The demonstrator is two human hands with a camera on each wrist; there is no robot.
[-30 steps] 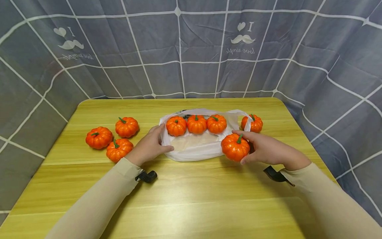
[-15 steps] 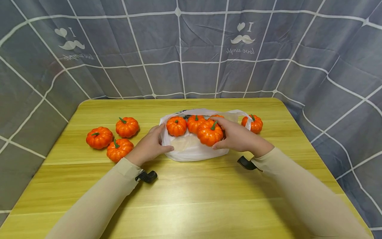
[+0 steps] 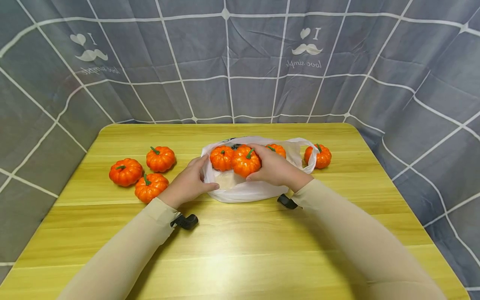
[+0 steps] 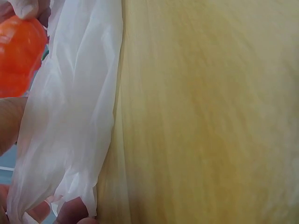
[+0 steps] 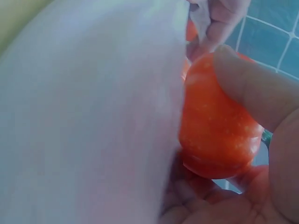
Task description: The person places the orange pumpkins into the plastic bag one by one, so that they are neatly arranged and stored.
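Note:
A white plastic bag (image 3: 251, 193) lies with its mouth spread on the table. My left hand (image 3: 190, 183) grips the bag's left rim; fingertips and thin plastic meet in the left wrist view. In my right hand (image 3: 275, 167) is a small orange pumpkin (image 3: 244, 163) with a green stem, held over the bag's opening between thumb and fingers. The right wrist view shows the thumb across this pumpkin (image 5: 217, 121). Inside the bag sit a pumpkin (image 3: 221, 159) at the left and a partly covered pumpkin (image 3: 276, 150) at the right. The held one hides whatever is between them.
Three loose pumpkins lie left of the bag: one far left (image 3: 126, 172), one behind (image 3: 161, 159) and one near my left wrist (image 3: 151, 189). Another pumpkin (image 3: 321, 157) stands right of the bag, partly behind its handle. A grey checked curtain (image 3: 251, 98) surrounds the wooden table (image 3: 232, 258).
My right hand has carried its pumpkin leftward from the bag's right front to over its middle, covering the middle pumpkin. The left hand has stayed at the rim.

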